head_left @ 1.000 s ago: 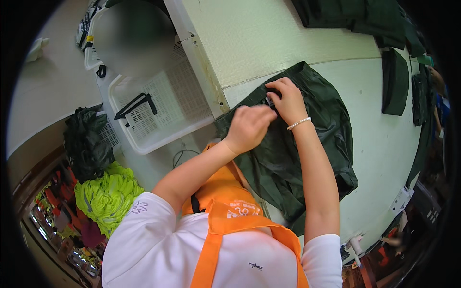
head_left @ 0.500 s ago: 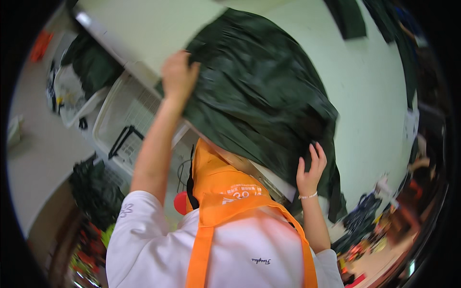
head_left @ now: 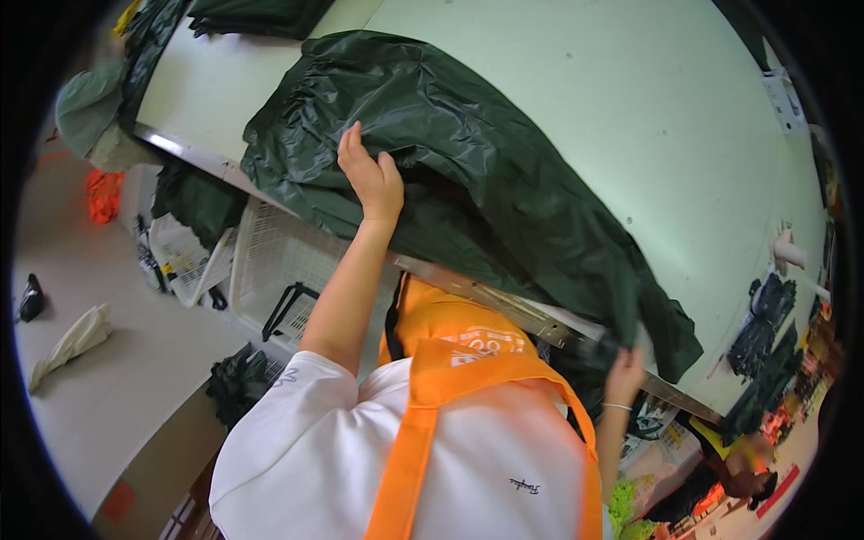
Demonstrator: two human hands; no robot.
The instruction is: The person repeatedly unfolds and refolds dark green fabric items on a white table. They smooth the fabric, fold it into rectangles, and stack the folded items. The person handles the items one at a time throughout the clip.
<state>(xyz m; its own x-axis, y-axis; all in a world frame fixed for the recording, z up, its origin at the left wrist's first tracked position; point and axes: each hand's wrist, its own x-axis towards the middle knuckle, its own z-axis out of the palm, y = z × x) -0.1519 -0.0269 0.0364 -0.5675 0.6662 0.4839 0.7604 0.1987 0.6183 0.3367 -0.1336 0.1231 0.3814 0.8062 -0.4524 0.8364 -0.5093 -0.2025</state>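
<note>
Across the pale bench (head_left: pixel 576 108), and spilling over its near metal edge (head_left: pixel 486 292): dark green garment (head_left: pixel 468 171), slick and crinkled, lies half spread with its right tail hanging below the bench. Left hand (head_left: pixel 371 180) rests on a raised fold near the left end, fingers (head_left: pixel 351 148) close together and laid flat on the cloth rather than pinching it. Right hand (head_left: pixel 623 376) reaches up to the hanging hem at the near right; looks closed on the cloth, but cannot tell for certain, since the fabric hides the fingertips. Could slide off toward the near side, judging by how much slippery cloth already overhangs and how lightly the left hand bears on it. Could also snag on the metal edge if pulled hard from the right, or drop into the white basket (head_left: pixel 270 261) standing below on the left. Compared with half a second earlier: no longer held high in the air by the left hand, but lowered and stretched wider along the bench; right hand then open with fingers spread beside the cloth, now up against the hem. A second earlier, both hands worked close together at the middle of the garment.
</note>
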